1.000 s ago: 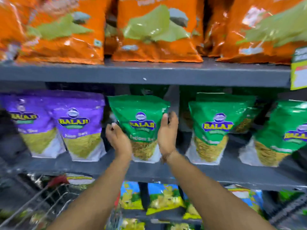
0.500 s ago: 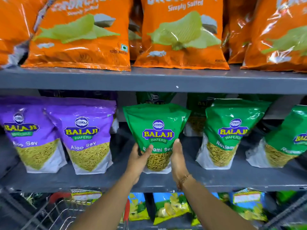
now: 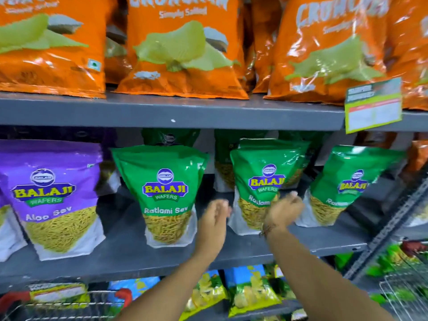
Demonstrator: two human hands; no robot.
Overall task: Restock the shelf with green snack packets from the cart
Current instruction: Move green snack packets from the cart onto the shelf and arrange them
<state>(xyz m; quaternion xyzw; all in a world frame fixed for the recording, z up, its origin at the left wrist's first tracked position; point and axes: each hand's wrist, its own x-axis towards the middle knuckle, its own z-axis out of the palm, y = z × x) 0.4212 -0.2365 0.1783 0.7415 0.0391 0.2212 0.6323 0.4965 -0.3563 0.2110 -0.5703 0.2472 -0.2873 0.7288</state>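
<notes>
Both hands motion-blurred: left hand (image 3: 214,218), right hand (image 3: 283,210) covering lower right of a green packet (image 3: 257,181). Cart (image 3: 69,304) cut off at 7 o'clock. Price tag (image 3: 373,105) at 2 o'clock unreadable.

1. Your single head camera looks straight at the grey shelf (image 3: 139,258) from close range, tilted slightly down.
2. Your forearms enter from 6 o'clock; the cart (image 3: 403,295) edges in at 4 o'clock.
</notes>
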